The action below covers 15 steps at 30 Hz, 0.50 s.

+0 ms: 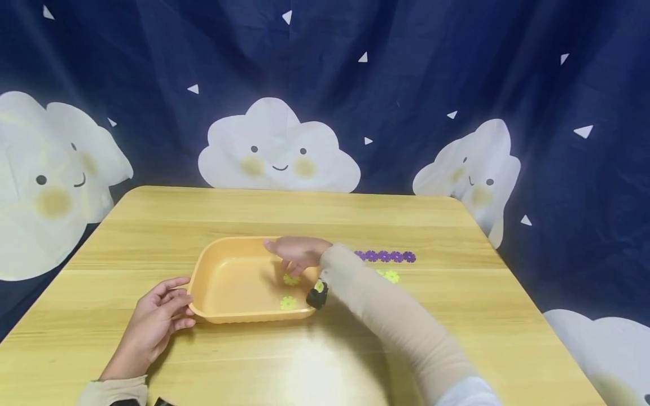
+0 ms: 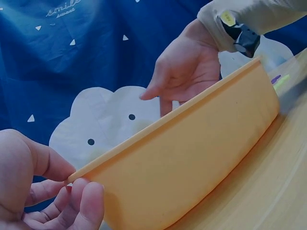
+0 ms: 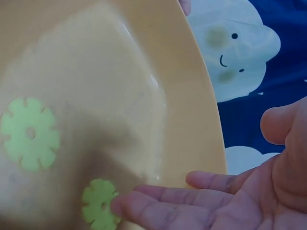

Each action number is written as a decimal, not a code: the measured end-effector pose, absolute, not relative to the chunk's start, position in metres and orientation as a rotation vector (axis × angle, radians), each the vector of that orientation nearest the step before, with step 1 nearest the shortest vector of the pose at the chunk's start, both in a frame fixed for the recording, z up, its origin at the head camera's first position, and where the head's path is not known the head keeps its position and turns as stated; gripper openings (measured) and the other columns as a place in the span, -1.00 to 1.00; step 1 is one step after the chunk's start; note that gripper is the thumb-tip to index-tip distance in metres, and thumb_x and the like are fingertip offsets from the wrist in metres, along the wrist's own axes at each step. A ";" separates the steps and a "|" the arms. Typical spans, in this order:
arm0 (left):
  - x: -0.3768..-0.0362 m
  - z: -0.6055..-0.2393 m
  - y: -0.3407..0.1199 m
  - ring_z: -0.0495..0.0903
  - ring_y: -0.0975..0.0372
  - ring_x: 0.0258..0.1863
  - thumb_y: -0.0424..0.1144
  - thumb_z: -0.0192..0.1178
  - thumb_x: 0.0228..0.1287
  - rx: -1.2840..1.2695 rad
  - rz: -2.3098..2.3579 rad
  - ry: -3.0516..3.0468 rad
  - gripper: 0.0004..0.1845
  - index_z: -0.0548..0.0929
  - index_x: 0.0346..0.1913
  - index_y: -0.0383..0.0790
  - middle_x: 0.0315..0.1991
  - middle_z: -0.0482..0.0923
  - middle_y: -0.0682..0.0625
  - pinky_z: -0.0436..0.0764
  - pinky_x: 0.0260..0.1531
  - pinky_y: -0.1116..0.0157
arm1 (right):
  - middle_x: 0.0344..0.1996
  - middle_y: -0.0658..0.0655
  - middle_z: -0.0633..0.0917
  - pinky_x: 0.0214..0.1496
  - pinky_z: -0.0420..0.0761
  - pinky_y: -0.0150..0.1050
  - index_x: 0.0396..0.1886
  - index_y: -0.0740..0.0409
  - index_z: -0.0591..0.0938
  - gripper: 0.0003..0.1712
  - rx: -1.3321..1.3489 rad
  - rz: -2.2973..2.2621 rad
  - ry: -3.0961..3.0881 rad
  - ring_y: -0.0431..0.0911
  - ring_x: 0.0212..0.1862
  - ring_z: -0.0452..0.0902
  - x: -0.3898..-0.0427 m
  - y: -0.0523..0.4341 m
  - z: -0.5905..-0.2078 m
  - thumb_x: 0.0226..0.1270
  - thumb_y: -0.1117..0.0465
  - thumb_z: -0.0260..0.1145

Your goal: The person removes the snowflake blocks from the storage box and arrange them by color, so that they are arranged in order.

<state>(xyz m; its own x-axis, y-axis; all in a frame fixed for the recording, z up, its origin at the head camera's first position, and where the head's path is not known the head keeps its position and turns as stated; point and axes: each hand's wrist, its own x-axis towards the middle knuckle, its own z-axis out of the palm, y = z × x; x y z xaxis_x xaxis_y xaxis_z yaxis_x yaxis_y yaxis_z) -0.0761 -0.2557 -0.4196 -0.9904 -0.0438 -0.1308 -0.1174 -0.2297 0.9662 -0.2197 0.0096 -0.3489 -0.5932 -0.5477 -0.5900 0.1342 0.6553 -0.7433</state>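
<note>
— Orange plastic, that was the tray [image 1: 231,313], low and centre in the head view, with its long axis running left to right across the wooden worktop [image 1: 457,316]. What was nearest the camera?

— The left hand [image 1: 157,324], at the lower left. Its grip was loosely curled against the tray's left corner; in the left wrist view the thumb and fingertips [image 2: 88,201] touched the rim there. I couldn't tell whether they pinched it or only steadied it.

— And inside the tray?

— Two yellow-green flower pieces. The nearer flower piece [image 1: 288,303] lay by the front wall; the farther flower piece [image 1: 290,279] lay just behind it, toward the right end.

— Where was the right hand?

— The right hand [image 1: 297,254] reached in over the right rim, fingers spread and straight, holding nothing. The farther piece lay just below and in front of those fingers. In the right wrist view a fingertip [image 3: 125,207] was at the edge of one piece; touching or just above, I couldn't say. The right hand was clearly the nearer one to both.

— Beyond that?

— Right of the tray, another yellow-green piece [image 1: 390,276], then a row of purple flower pieces [image 1: 386,256] linked in a line, left to right.
</note>
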 end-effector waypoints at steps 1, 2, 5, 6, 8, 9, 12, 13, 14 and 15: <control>-0.075 -0.419 -0.256 0.54 0.28 -0.46 -0.47 0.14 0.36 -0.202 2.416 1.921 -0.68 0.45 0.09 -0.09 -0.29 0.48 0.08 0.73 -0.53 0.34 | 0.31 0.40 0.33 0.21 0.57 -0.04 0.54 0.14 0.02 -0.17 -0.328 -1.001 1.981 0.22 0.24 0.39 -0.221 0.007 -0.350 0.52 -0.29 -0.22; -0.074 -0.419 -0.256 0.54 0.28 -0.45 -0.47 0.13 0.36 -0.202 2.412 1.924 -0.68 0.45 0.09 -0.10 -0.28 0.48 0.08 0.73 -0.52 0.34 | 0.32 0.40 0.32 0.22 0.56 -0.04 0.54 0.15 0.00 -0.17 -0.337 -1.021 1.964 0.23 0.25 0.38 -0.222 0.005 -0.351 0.52 -0.28 -0.22; -0.073 -0.418 -0.256 0.54 0.28 -0.43 -0.48 0.10 0.37 -0.203 2.403 1.936 -0.67 0.43 0.11 -0.11 -0.27 0.47 0.09 0.72 -0.51 0.34 | 0.29 0.39 0.34 0.21 0.57 -0.07 0.53 0.20 -0.01 -0.17 -0.377 -1.061 1.940 0.22 0.23 0.40 -0.226 0.001 -0.353 0.53 -0.25 -0.20; -0.073 -0.418 -0.256 0.54 0.28 -0.43 -0.48 0.10 0.38 -0.205 2.401 1.939 -0.67 0.43 0.12 -0.12 -0.26 0.48 0.09 0.72 -0.51 0.34 | 0.26 0.37 0.38 0.19 0.59 -0.09 0.52 0.21 0.01 -0.18 -0.392 -1.070 1.940 0.20 0.20 0.43 -0.227 0.001 -0.354 0.54 -0.24 -0.18; -0.073 -0.417 -0.254 0.54 0.28 -0.43 -0.49 0.09 0.38 -0.210 2.400 1.940 -0.67 0.43 0.11 -0.12 -0.27 0.48 0.09 0.73 -0.51 0.34 | 0.17 0.31 0.46 0.15 0.62 -0.13 0.50 0.23 0.09 -0.21 -0.424 -1.059 1.959 0.15 0.15 0.48 -0.231 0.001 -0.354 0.54 -0.22 -0.13; -0.073 -0.417 -0.254 0.55 0.28 -0.43 -0.49 0.09 0.38 -0.214 2.401 1.938 -0.67 0.43 0.11 -0.12 -0.27 0.48 0.09 0.73 -0.51 0.34 | 0.12 0.29 0.50 0.12 0.64 -0.15 0.47 0.23 0.14 -0.25 -0.449 -1.039 1.978 0.13 0.11 0.51 -0.232 0.002 -0.354 0.54 -0.19 -0.10; -0.074 -0.416 -0.251 0.54 0.28 -0.44 -0.49 0.08 0.38 -0.216 2.393 1.943 -0.68 0.42 0.11 -0.14 -0.28 0.48 0.08 0.73 -0.51 0.34 | 0.00 0.22 0.56 0.03 0.68 -0.19 0.34 0.23 0.33 -0.41 -0.583 -0.891 2.077 0.04 -0.03 0.58 -0.237 0.006 -0.352 0.54 -0.08 0.01; -0.074 -0.415 -0.251 0.54 0.28 -0.44 -0.49 0.08 0.38 -0.218 2.391 1.947 -0.68 0.41 0.11 -0.15 -0.28 0.48 0.07 0.73 -0.51 0.35 | -0.03 0.23 0.58 0.01 0.68 -0.20 0.30 0.21 0.37 -0.47 -0.645 -0.803 2.120 0.02 -0.08 0.59 -0.238 0.006 -0.350 0.54 -0.04 0.04; -0.074 -0.415 -0.251 0.54 0.29 -0.44 -0.50 0.07 0.38 -0.219 2.387 1.953 -0.67 0.40 0.12 -0.16 -0.27 0.48 0.06 0.72 -0.51 0.35 | -0.02 0.20 0.57 0.01 0.66 -0.22 0.25 0.18 0.41 -0.52 -0.710 -0.701 2.171 -0.03 -0.10 0.57 -0.239 0.007 -0.349 0.53 -0.01 0.07; -0.074 -0.414 -0.251 0.54 0.29 -0.44 -0.50 0.06 0.39 -0.220 2.383 1.960 -0.67 0.39 0.13 -0.17 -0.27 0.48 0.06 0.72 -0.51 0.35 | 0.01 0.18 0.56 0.02 0.64 -0.24 0.22 0.14 0.45 -0.56 -0.768 -0.595 2.217 -0.07 -0.11 0.55 -0.240 0.006 -0.348 0.51 0.00 0.11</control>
